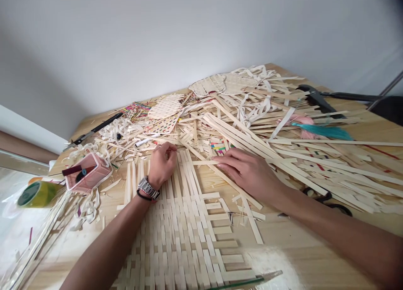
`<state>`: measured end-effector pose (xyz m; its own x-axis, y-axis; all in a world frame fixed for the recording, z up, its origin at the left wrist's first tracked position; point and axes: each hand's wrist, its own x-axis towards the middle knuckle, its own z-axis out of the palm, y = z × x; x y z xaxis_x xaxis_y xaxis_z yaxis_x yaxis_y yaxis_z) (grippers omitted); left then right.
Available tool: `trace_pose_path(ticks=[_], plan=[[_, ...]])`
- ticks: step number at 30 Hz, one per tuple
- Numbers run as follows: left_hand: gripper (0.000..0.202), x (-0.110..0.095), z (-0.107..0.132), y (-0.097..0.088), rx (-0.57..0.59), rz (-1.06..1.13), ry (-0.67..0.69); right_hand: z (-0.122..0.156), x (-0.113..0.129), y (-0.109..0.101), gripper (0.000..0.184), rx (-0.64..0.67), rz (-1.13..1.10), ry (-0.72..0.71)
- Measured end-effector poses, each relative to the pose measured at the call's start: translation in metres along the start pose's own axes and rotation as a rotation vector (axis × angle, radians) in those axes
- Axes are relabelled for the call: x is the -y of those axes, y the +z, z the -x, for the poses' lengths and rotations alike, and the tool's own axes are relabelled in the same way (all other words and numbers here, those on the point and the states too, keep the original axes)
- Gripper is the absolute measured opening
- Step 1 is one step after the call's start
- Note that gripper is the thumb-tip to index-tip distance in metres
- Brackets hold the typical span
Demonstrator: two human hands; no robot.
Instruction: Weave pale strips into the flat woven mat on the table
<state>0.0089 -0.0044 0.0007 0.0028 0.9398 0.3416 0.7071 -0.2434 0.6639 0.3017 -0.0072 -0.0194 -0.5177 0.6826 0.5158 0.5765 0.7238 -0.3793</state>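
A half-woven mat of pale bamboo strips (185,235) lies flat on the wooden table (315,256) in front of me. My left hand (162,164), with a metal watch on the wrist, rests at the mat's far edge, its fingers curled and pinching the upright strip ends. To its right, my right hand (247,170) lies palm down with fingers stretched out, and presses a loose horizontal strip (204,162) at the mat's top right corner.
Loose strips and shavings cover the table's far half, with several small woven pieces (165,107) among them. A pink tray (90,172) and a green tape roll (36,194) sit at left, black scissors (327,197) at right, a teal tassel (327,131) beyond.
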Motion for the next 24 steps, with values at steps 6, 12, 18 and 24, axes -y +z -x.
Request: trace_pose_path(ticks=[6,12,18,24], plan=[[0.011,0.0,-0.001,-0.002,0.023,0.102,-0.013,0.001,-0.001,0.001,0.029,0.001,-0.028,0.018],[0.013,0.002,-0.003,-0.004,0.057,0.126,0.014,0.0,-0.002,0.002,0.029,-0.009,-0.028,0.016],[0.024,0.006,-0.002,-0.003,0.083,0.172,0.08,0.0,-0.002,0.002,0.03,-0.003,-0.031,0.019],[0.035,0.011,-0.004,-0.002,0.09,0.164,0.166,0.001,-0.003,0.001,0.03,0.002,-0.036,0.011]])
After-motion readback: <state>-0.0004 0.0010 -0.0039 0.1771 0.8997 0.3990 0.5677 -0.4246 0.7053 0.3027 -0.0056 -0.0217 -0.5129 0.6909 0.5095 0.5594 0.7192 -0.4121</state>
